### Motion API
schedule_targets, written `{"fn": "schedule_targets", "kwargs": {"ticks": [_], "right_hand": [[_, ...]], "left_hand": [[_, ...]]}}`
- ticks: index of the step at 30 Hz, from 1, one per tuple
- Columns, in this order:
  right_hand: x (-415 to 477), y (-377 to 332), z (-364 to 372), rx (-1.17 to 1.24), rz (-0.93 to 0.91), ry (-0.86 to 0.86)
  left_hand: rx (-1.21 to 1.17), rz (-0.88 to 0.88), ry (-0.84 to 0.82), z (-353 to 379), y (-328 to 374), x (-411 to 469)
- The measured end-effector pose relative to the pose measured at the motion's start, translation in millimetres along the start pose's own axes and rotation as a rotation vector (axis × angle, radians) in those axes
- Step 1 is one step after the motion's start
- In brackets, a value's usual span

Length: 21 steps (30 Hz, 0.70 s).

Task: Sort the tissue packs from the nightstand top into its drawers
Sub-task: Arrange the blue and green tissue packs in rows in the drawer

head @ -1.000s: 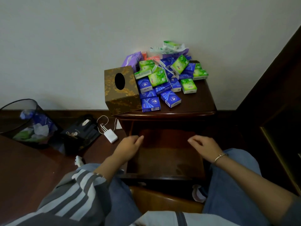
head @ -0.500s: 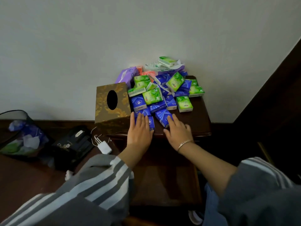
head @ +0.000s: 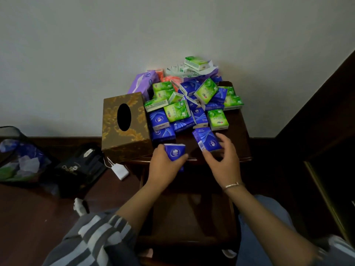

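Observation:
A heap of several blue, green and orange tissue packs point(head: 189, 101) covers the dark wooden nightstand top point(head: 238, 143). My left hand point(head: 165, 166) grips one blue tissue pack point(head: 174, 152) at the front edge of the top. My right hand point(head: 223, 160) holds a second blue tissue pack point(head: 207, 139), lifted and tilted just above the top. Below both hands the top drawer point(head: 192, 217) stands pulled out, its dark inside bare where I can see it.
A gold patterned tissue box point(head: 124, 129) stands on the nightstand's left part. On the floor at the left lie a white charger point(head: 120, 170), a black bag point(head: 76, 167) and a waste bin point(head: 17, 156). A dark wooden cabinet point(head: 326, 131) stands at the right.
My hands went from the drawer up to the nightstand top. Each closed on a blue pack and lifted it off the front of the heap.

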State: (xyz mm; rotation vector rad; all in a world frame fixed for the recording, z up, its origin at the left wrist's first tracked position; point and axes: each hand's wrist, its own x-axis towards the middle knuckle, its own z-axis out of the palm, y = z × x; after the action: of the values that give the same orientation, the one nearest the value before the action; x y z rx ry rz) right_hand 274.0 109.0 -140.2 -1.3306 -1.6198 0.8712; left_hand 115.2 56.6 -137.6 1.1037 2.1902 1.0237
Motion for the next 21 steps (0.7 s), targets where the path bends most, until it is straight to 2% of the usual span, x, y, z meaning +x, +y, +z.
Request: {"fn": "schedule_targets", "kwargs": {"ticks": [2, 4, 7, 9, 11, 14, 17, 19, 21], "right_hand": [[-8.9, -7.1, -10.6, 0.110, 0.016, -0.038], [-20.3, -16.0, -17.0, 0.120, -0.009, -0.073], [-33.5, -28.5, -14.0, 0.003, -0.055, -0.078], [-37.5, -37.6, -8.1, -0.083, -0.064, -0.098], [-39.6, -47.9, -5.2, -0.100, -0.061, -0.164], [-46.0, -59.8, -5.1, -0.008, -0.085, -0.385], [-42.0, -68.5, -11.3, 0.334, 0.092, -0.565], [-21.8, -66.2, -20.0, 0.401, 0.161, -0.491], [11.8, -55.6, -30.6, 0.222, 0.135, -0.306]], "left_hand": [[-0.382, -0.201, -0.050, -0.5, 10.4, -2.9], [-0.683, -0.358, -0.200, 0.6, 19.5, -4.6], [-0.975, -0.507, -0.470, -0.1, 29.9, -8.8], [-1.106, -0.542, -0.567, -4.7, 30.8, -10.8], [-1.103, -0.500, -0.591, -12.8, 30.0, -11.8], [-0.987, -0.442, -0.470, -26.5, 25.7, -11.8], [-0.944, -0.412, -0.371, -37.8, 20.3, -8.3], [-0.944, -0.405, -0.356, -43.4, 18.4, -4.8], [-0.927, -0.385, -0.360, -46.1, 16.8, 0.2]]}}
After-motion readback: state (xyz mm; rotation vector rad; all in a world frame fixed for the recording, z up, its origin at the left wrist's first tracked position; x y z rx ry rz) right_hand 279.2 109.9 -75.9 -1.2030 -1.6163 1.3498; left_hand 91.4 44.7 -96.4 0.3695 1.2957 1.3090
